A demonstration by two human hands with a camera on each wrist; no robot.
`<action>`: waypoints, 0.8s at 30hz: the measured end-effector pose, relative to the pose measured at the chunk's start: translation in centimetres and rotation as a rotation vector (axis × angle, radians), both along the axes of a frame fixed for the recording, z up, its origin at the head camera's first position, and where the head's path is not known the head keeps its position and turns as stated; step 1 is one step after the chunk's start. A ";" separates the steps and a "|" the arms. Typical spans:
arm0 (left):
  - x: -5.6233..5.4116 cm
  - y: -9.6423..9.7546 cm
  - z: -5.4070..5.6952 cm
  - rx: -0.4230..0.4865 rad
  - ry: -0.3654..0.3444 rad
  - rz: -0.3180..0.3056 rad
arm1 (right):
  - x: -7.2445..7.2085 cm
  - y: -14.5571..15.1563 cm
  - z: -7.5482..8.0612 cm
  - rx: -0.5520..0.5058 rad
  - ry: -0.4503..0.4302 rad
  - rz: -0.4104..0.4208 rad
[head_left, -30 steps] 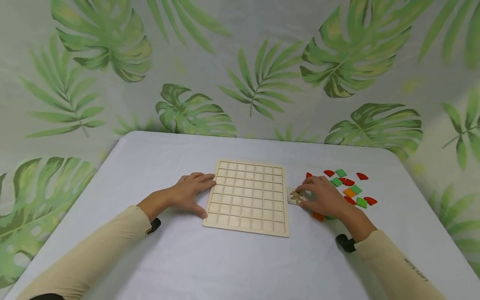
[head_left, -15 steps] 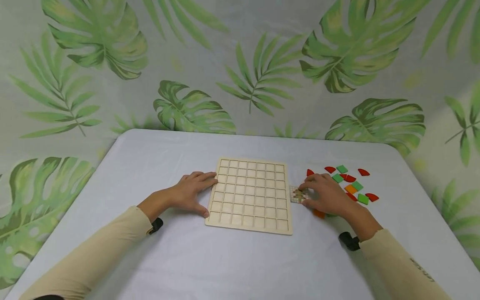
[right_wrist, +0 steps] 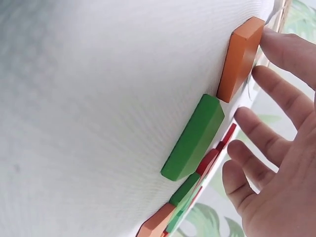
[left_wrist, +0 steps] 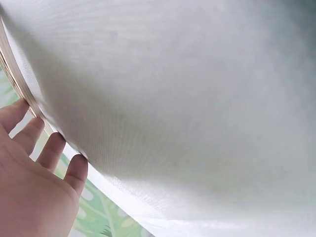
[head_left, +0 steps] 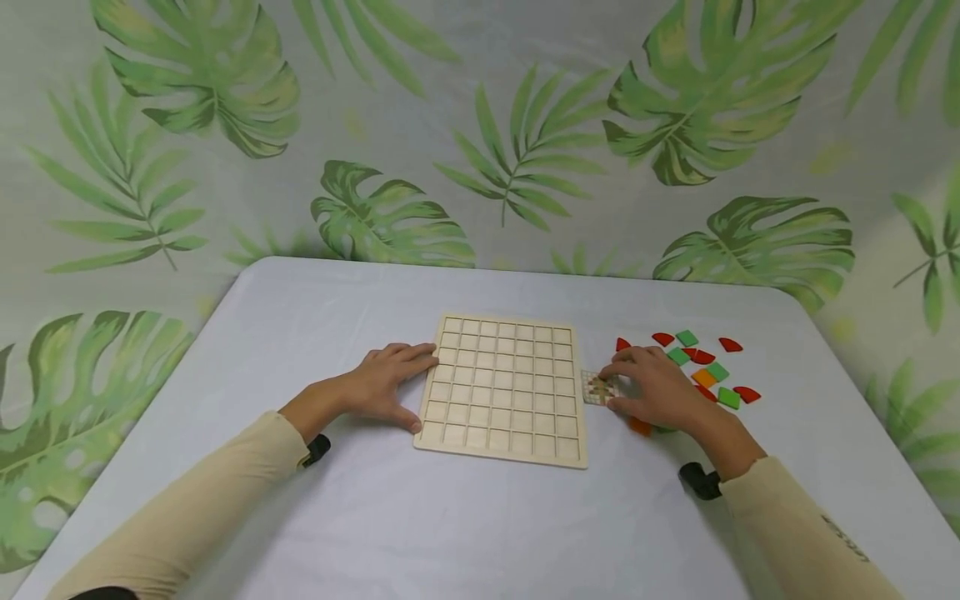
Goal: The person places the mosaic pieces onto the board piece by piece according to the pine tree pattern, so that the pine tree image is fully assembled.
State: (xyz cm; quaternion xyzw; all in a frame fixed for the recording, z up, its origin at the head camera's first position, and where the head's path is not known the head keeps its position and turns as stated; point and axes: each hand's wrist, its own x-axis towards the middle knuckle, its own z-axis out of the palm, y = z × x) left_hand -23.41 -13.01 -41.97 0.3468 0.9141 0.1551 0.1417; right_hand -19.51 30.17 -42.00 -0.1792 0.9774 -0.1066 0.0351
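A square wooden grid board lies flat on the white table. My left hand spreads along its left edge, fingertips and thumb right at the rim; in the left wrist view the left hand has its fingers lightly bent. Beside the board's right edge is a small card with a printed grid and pattern. My right hand rests index finger and thumb at the card, which the fingers partly cover. In the right wrist view, the right hand has its fingers loosely extended near an orange piece.
Several red quarter-round pieces and green squares lie scattered behind and right of my right hand, with an orange square among them. A green piece shows in the right wrist view. A leaf-patterned cloth hangs behind the table.
Only the head view has shifted a little. Both hands, the board and the card hold their places relative to each other.
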 end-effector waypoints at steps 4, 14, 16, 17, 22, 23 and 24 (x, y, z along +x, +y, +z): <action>0.0 0.0 -0.1 0.002 0.001 0.000 | 0.0 0.0 0.0 -0.003 0.002 -0.004; -0.3 0.3 -0.4 -0.026 0.019 -0.006 | 0.0 0.3 -0.1 -0.017 0.004 -0.003; -0.3 0.3 -0.4 -0.026 0.014 -0.004 | 0.0 0.3 -0.1 -0.011 0.008 -0.004; -0.3 0.3 -0.4 -0.027 0.010 -0.002 | 0.0 0.3 -0.1 -0.011 0.008 -0.004; -0.2 0.3 -0.2 -0.031 -0.005 -0.006 | 0.0 0.3 -0.1 -0.009 0.010 0.002; -0.2 0.3 -0.2 -0.032 -0.003 -0.009 | 0.0 0.4 -0.1 -0.009 0.010 0.003; -0.2 0.2 -0.2 -0.033 -0.002 -0.014 | 0.0 0.4 -0.1 -0.010 0.013 0.005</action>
